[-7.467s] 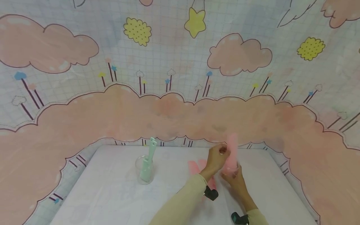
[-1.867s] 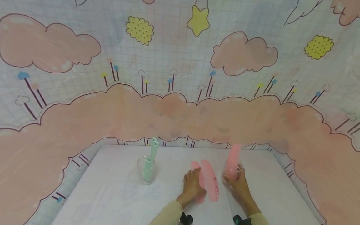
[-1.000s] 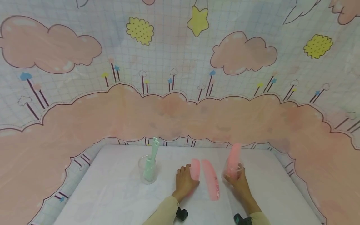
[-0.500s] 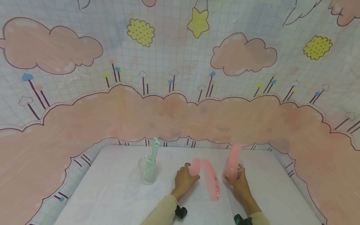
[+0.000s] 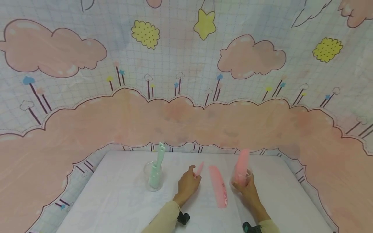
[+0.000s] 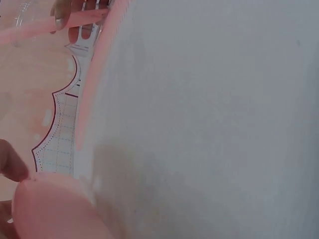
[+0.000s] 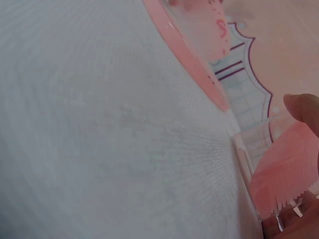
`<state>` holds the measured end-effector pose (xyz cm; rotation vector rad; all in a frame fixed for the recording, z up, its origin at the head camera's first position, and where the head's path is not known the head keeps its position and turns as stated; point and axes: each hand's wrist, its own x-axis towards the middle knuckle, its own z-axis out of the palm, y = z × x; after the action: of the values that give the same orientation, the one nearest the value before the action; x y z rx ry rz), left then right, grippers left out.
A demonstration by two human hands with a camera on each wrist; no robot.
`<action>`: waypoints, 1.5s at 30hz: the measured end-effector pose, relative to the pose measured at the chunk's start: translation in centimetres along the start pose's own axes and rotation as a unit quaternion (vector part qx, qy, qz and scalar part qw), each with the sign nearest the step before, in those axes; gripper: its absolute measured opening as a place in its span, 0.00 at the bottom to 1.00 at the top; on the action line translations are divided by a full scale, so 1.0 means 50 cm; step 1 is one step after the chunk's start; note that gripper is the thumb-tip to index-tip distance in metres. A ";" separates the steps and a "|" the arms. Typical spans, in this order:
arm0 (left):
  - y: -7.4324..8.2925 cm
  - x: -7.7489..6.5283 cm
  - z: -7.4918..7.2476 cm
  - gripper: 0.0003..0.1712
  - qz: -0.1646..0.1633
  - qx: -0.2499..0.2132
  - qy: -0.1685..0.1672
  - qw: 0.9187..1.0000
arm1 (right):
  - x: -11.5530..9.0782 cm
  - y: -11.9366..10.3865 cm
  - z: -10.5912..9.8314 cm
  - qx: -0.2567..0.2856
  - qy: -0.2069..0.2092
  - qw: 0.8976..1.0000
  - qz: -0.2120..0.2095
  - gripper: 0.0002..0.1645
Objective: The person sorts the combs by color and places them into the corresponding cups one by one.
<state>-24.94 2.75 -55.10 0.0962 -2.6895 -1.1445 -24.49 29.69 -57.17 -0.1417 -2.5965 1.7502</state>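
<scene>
My left hand pinches a pink comb between thumb and fingers, its narrow edge turned toward the head camera. In the left wrist view the rounded end of this held comb shows large at the lower left. A second pink comb lies flat on the table between my hands, its printed marks along one edge. At the right, my right hand grips a clear cup low on its side. Inside that cup a third pink comb stands tilted; the right wrist view shows its teeth.
Left of my left hand stands another clear cup with mint-green handled items leaning in it. The white table ends at a patterned cloth backdrop behind.
My left hand has picked up the left of the two lying combs, shifted it leftward and turned it edge-on. Earlier it was at the cup's comb. My right hand stays on the cup.
</scene>
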 end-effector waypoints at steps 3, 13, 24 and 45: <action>-0.006 -0.001 -0.004 0.21 0.003 0.009 -0.003 1.000 | 0.001 0.001 0.001 0.000 -0.002 1.000 0.005 0.63; -0.021 0.004 -0.006 0.09 0.029 -0.004 0.033 0.999 | 0.001 0.000 0.002 -0.005 -0.005 1.000 0.001 0.63; -0.012 0.003 -0.023 0.09 0.029 -0.053 0.064 0.996 | 0.001 -0.002 0.001 0.000 -0.006 1.000 0.006 0.65; 0.012 -0.008 -0.078 0.06 0.017 -0.125 0.064 0.990 | 0.002 -0.003 0.002 0.025 -0.006 1.000 0.002 0.62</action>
<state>-23.68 0.45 -52.12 0.0794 -2.4071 -1.4036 -24.62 29.54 -57.06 -0.1358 -2.5600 1.8219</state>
